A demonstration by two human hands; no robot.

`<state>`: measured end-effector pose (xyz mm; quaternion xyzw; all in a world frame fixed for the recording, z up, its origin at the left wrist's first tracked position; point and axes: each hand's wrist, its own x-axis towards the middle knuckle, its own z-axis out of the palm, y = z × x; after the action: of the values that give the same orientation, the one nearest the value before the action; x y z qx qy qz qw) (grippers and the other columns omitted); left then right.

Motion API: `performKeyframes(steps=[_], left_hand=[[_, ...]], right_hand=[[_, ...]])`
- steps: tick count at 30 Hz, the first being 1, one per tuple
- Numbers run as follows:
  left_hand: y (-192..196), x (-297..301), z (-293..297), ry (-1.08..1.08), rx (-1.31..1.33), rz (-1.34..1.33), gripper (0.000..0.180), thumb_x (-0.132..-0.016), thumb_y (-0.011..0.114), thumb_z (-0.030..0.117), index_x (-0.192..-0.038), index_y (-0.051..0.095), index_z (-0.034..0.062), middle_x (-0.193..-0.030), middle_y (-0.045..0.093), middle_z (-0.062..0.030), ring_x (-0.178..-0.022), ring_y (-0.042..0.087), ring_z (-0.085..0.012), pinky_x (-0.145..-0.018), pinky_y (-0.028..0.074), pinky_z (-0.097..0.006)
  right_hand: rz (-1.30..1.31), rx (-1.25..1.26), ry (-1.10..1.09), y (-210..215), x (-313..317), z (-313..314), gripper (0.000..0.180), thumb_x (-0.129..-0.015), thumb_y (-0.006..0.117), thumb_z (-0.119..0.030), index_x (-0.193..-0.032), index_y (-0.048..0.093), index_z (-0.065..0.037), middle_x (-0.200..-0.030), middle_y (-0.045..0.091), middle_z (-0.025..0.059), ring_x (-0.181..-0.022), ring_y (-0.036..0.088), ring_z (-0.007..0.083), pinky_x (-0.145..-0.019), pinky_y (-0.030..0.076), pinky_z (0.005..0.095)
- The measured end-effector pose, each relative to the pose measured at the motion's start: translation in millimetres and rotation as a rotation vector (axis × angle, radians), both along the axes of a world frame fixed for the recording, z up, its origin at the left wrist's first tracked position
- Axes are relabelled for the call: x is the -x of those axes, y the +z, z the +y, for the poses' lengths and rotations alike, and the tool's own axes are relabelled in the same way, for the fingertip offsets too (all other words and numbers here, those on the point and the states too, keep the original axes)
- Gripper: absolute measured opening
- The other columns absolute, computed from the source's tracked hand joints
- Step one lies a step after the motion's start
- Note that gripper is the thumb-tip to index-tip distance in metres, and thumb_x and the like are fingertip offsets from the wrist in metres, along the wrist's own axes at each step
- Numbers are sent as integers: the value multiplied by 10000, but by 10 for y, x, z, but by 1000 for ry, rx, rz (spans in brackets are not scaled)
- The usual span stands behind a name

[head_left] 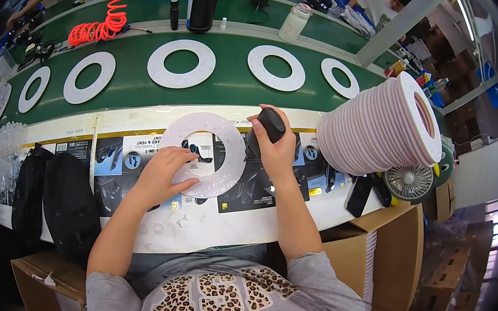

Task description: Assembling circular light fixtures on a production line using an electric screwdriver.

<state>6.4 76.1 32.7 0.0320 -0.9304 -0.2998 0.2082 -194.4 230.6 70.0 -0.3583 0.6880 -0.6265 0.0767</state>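
Observation:
A flat white speckled ring point(229, 167) lies on the bench in front of me. My left hand point(165, 176) rests on its left side, thumb spread from the fingers, with the fingertips reaching over the centre hole. In my right hand point(280, 153) is a black rounded handheld object point(271, 124), gripped upright at the ring's right edge. Its lower part is covered by my fingers, and I cannot make out its exact kind. Printed dark sheets point(250, 195) show under and around the ring.
On the green conveyor belt point(231, 70) several similar white rings point(179, 81) are spaced out. A tall stack of rings point(362, 128) leans at the right, near a small fan point(409, 181) and a phone point(358, 195). Black pouches point(71, 206) and clear plastic pieces point(3, 158) sit left. Bottles point(203, 3) stand beyond.

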Motion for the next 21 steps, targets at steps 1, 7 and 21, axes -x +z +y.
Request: performKeyframes(steps=[1,7,21], left_hand=[[20,4,5,-3,1,-1,420,-714,738,180,-1087,592,51,-1121,601,-131,-1071,539,-313,-931,414,-391],[-19,2,10,-42,-19,-15,483,-678,769,205,-1100,590,53,-1134,593,-137,-1088,531,-321,-967,399,-406],[28,40,215,-175,80,-137,590,-671,778,238,-1193,540,99,-1138,599,-95,-1141,535,-231,-1078,318,-447]], right_hand=[[-2,5,0,8,6,7,275,-885,614,-133,-1128,548,-22,-904,683,63,-854,605,102,-793,459,233],[-10,1,-6,8,2,0,277,-888,612,-134,-1135,547,-26,-911,684,62,-851,605,99,-793,459,231],[36,191,-100,35,23,39,287,-875,623,-84,-1135,527,-12,-914,668,70,-838,604,100,-774,471,229]])
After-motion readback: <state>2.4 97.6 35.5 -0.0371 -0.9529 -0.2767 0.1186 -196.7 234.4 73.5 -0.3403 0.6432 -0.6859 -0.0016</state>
